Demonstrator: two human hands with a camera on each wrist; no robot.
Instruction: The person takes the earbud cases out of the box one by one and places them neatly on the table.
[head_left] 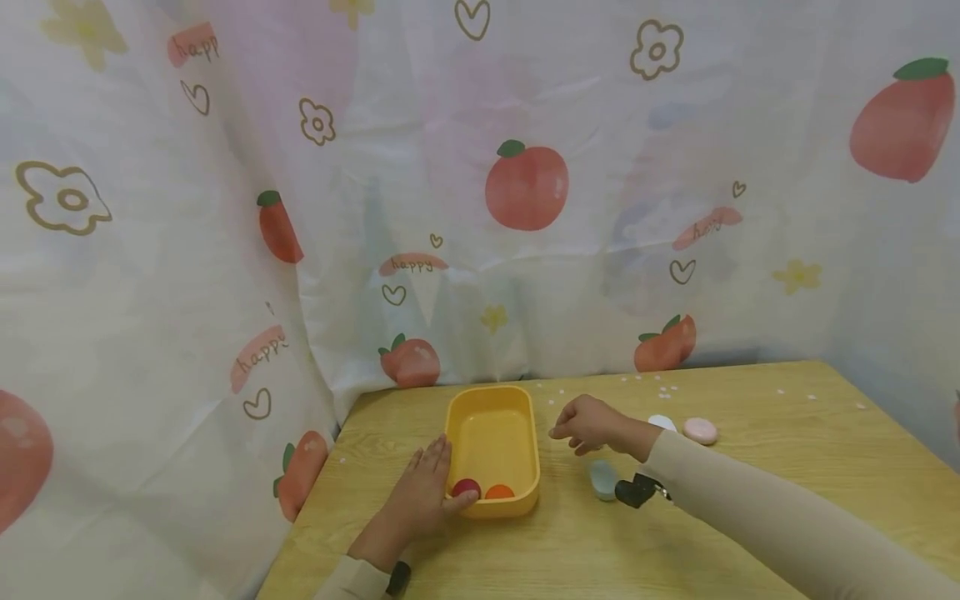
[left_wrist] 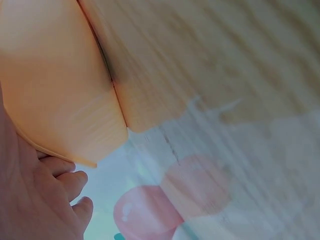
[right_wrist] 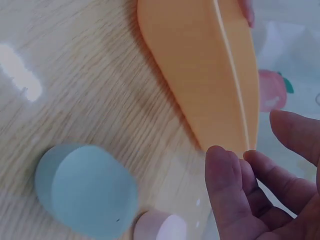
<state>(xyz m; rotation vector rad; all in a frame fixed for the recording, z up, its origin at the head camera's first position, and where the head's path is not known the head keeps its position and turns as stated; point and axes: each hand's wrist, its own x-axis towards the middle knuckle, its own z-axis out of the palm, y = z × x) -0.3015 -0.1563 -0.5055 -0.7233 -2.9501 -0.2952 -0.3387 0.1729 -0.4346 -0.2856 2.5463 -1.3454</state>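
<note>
A yellow rectangular tub point(head_left: 495, 442) stands on the table. My left hand point(head_left: 422, 492) rests along its left rim, fingers fairly straight and thumb over the near corner. Inside the near end lie a dark red round piece point(head_left: 467, 488) and an orange round piece point(head_left: 499, 492). To the right of the tub, my right hand point(head_left: 588, 423) is held over the table with loosely bent fingers. Its thumb point(right_wrist: 295, 132) and fingers are apart with nothing between them in the right wrist view. Below that hand is a pale green rounded block point(right_wrist: 92, 192).
A pink round piece point(head_left: 701, 431) and a white one point(head_left: 662, 422) sit on the wooden table point(head_left: 787, 500) beyond my right forearm. Small white bits point(head_left: 663, 392) are scattered near the far edge. A printed curtain point(head_left: 570, 292) hangs behind and to the left.
</note>
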